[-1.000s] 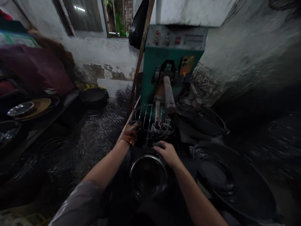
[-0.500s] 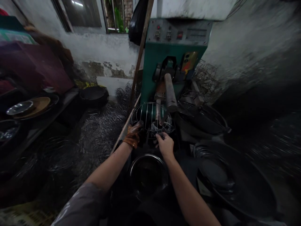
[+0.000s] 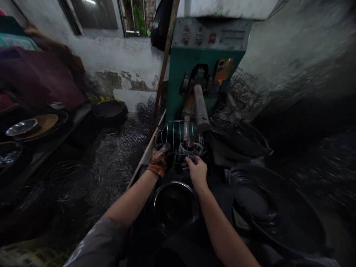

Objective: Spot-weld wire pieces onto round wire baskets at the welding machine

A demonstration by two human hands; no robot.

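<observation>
A round wire rack point(image 3: 174, 137) with parallel bars sits tilted under the rod-like arms of a green machine point(image 3: 207, 59). My left hand point(image 3: 160, 157), in a brown work glove, is closed on the rack's near left rim. My bare right hand point(image 3: 196, 168) is at the near right rim, thumb and forefinger pinched together there; what lies between the fingertips is too small to make out. The machine's thick upper arm point(image 3: 200, 107) reaches out above the rack, and a thinner lower arm point(image 3: 186, 128) shows behind its bars. Close below my hands stands a shiny metal bowl point(image 3: 175, 183).
At the right lies a large dark pan point(image 3: 294, 215) with wire rings point(image 3: 256, 204) in it. Another dark pan point(image 3: 241, 141) stands beside the machine. Tangled wire pieces point(image 3: 119, 152) cover the floor at left. A wooden board point(image 3: 147, 152) slants along the machine's left side.
The view has shifted slightly. My right hand's fingers have spread a little at the rim. The rack and my gloved left hand stay nearly where they were.
</observation>
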